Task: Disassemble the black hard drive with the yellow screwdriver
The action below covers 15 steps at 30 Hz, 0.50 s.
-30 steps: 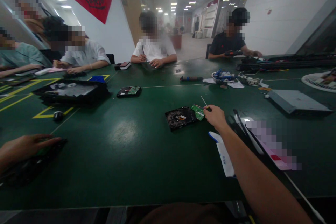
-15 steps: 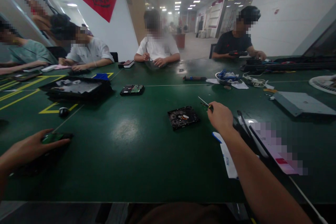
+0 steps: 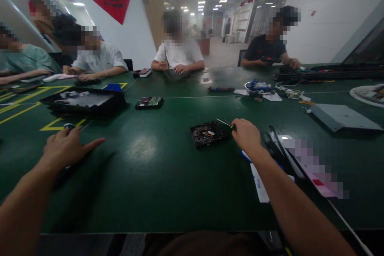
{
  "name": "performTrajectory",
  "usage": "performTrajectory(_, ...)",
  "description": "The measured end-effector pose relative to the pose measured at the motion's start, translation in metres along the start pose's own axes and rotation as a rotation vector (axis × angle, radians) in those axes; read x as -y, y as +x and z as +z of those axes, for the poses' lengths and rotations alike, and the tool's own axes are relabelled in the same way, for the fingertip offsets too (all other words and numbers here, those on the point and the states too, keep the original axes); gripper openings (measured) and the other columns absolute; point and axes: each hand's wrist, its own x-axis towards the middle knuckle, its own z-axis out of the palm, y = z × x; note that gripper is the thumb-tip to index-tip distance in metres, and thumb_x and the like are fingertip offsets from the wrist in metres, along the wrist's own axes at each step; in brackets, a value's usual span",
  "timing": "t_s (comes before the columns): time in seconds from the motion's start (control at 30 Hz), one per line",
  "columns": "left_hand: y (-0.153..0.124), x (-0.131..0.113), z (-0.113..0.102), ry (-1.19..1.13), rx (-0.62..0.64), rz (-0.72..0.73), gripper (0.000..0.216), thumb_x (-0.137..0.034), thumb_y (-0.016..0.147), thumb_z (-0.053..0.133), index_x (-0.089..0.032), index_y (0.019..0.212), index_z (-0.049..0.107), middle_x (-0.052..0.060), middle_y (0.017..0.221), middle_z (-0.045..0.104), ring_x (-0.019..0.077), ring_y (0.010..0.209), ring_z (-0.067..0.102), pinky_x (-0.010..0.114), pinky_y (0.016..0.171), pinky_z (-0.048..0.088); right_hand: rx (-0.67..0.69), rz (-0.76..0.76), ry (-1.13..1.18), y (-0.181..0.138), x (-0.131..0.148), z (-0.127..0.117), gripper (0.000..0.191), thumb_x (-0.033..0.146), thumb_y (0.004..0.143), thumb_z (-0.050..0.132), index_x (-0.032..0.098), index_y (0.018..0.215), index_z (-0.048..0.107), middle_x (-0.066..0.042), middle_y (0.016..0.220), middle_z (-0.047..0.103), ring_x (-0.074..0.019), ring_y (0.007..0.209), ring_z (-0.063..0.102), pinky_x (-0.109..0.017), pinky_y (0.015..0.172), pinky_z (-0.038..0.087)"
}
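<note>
My right hand [image 3: 245, 134] is closed around a screwdriver [image 3: 225, 123], whose thin metal shaft points left over the far right edge of a hard drive [image 3: 209, 134]. That drive lies flat on the green table, dark face up, with a small pale label near its centre. My left hand [image 3: 67, 148] hovers over the left side of the table, thumb stretched out and fingers apart, holding nothing. Beneath it a dark object [image 3: 61, 176] is mostly hidden by the hand and forearm. Farther off lies another drive [image 3: 149, 102] with a green circuit board showing.
A black tray [image 3: 84, 102] stands at the left, and a grey metal box [image 3: 345, 117] at the right. Beside my right forearm are a white-and-blue packet [image 3: 259, 182] and a pink sheet [image 3: 312, 168]. A bowl of blue items [image 3: 258, 87] sits farther back. Several people sit opposite.
My left hand has lifted off the dark object with the green board and moved right and forward. My right hand has brought the screwdriver left, closer to the near drive.
</note>
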Motion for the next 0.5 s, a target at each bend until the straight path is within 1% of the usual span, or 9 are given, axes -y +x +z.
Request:
performTrajectory(0.03, -0.002, -0.024, -0.006, -0.026, -0.015, 0.063, 0.093, -0.083, 0.086, 0.034, -0.008, 0.135, 0.054, 0.025, 0.137, 0.058, 0.0382, 0.125, 0.054, 0.052, 0.102, 0.044, -0.011, 0.004, 0.010, 0.001, -0.002, 0.001, 0.017, 0.016, 0.089, 0.060, 0.021, 0.104, 0.068, -0.008, 0.103, 0.069, -0.0247, 0.098, 0.062, -0.033, 0.076, 0.045)
performTrajectory(0.07, -0.006, -0.052, -0.014, -0.091, -0.047, 0.121, 0.086, -0.079, 0.088, 0.039, -0.010, 0.138, 0.053, 0.021, 0.142, 0.056, 0.0369, 0.131, 0.050, 0.051, 0.107, 0.042, -0.019, 0.009, 0.022, 0.001, -0.003, 0.002, 0.017, 0.016, 0.089, 0.061, 0.021, 0.104, 0.068, -0.008, 0.103, 0.069, -0.0243, 0.098, 0.062, -0.033, 0.077, 0.045)
performTrajectory(0.13, -0.022, -0.118, -0.033, -0.277, -0.073, 0.303, 0.074, -0.069, 0.094, 0.042, -0.013, 0.141, 0.051, 0.016, 0.146, 0.053, 0.0326, 0.138, 0.045, 0.047, 0.113, 0.039, -0.036, 0.025, 0.039, 0.002, -0.006, 0.003, 0.019, 0.017, 0.090, 0.060, 0.021, 0.106, 0.068, -0.008, 0.105, 0.068, -0.0242, 0.099, 0.062, -0.033, 0.078, 0.046)
performTrajectory(0.23, -0.057, -0.219, -0.061, -0.474, 0.057, 0.562, 0.071, -0.066, 0.095, 0.044, -0.017, 0.145, 0.050, 0.015, 0.150, 0.050, 0.0320, 0.141, 0.044, 0.048, 0.115, 0.040, -0.124, 0.084, 0.042, 0.004, -0.008, 0.003, 0.031, 0.018, 0.093, 0.056, 0.018, 0.122, 0.065, -0.011, 0.115, 0.066, -0.0259, 0.106, 0.060, -0.035, 0.083, 0.047)
performTrajectory(0.3, -0.079, -0.276, -0.073, -0.566, 0.104, 0.675, 0.077, -0.070, 0.093, 0.046, -0.018, 0.150, 0.046, 0.015, 0.155, 0.045, 0.0329, 0.145, 0.039, 0.050, 0.118, 0.037, -0.180, 0.135, 0.026, 0.004, -0.010, 0.002, 0.036, 0.019, 0.095, 0.052, 0.017, 0.129, 0.062, -0.014, 0.120, 0.064, -0.0275, 0.110, 0.059, -0.036, 0.085, 0.047)
performTrajectory(0.33, -0.089, -0.300, -0.076, -0.610, 0.101, 0.707, 0.080, -0.071, 0.092, 0.046, -0.017, 0.151, 0.044, 0.016, 0.157, 0.042, 0.0335, 0.147, 0.037, 0.051, 0.120, 0.036, -0.188, 0.150, 0.019, 0.005, -0.011, 0.002, 0.036, 0.018, 0.095, 0.051, 0.017, 0.130, 0.062, -0.014, 0.120, 0.063, -0.0280, 0.110, 0.058, -0.037, 0.084, 0.047)
performTrajectory(0.4, -0.101, -0.336, -0.078, -0.671, 0.086, 0.735, 0.087, -0.076, 0.089, 0.048, -0.017, 0.153, 0.042, 0.018, 0.160, 0.037, 0.0358, 0.149, 0.032, 0.052, 0.121, 0.034, -0.166, 0.152, 0.018, 0.004, -0.012, 0.002, 0.033, 0.018, 0.095, 0.050, 0.018, 0.125, 0.065, -0.015, 0.118, 0.063, -0.0288, 0.109, 0.057, -0.037, 0.082, 0.047)
performTrajectory(0.43, -0.105, -0.349, -0.077, -0.688, 0.068, 0.730, 0.090, -0.078, 0.087, 0.049, -0.016, 0.153, 0.042, 0.019, 0.161, 0.036, 0.0375, 0.150, 0.031, 0.054, 0.121, 0.032, -0.149, 0.143, 0.026, 0.004, -0.013, 0.002, 0.032, 0.018, 0.095, 0.050, 0.019, 0.122, 0.066, -0.015, 0.117, 0.063, -0.0292, 0.108, 0.057, -0.037, 0.081, 0.047)
performTrajectory(0.5, -0.108, -0.365, -0.073, -0.693, 0.051, 0.742, 0.093, -0.080, 0.083, 0.051, -0.017, 0.152, 0.044, 0.020, 0.162, 0.033, 0.0409, 0.150, 0.028, 0.058, 0.120, 0.032, -0.147, 0.134, 0.048, 0.004, -0.014, 0.002, 0.030, 0.018, 0.095, 0.049, 0.019, 0.120, 0.067, -0.015, 0.116, 0.063, -0.0299, 0.108, 0.056, -0.038, 0.081, 0.047)
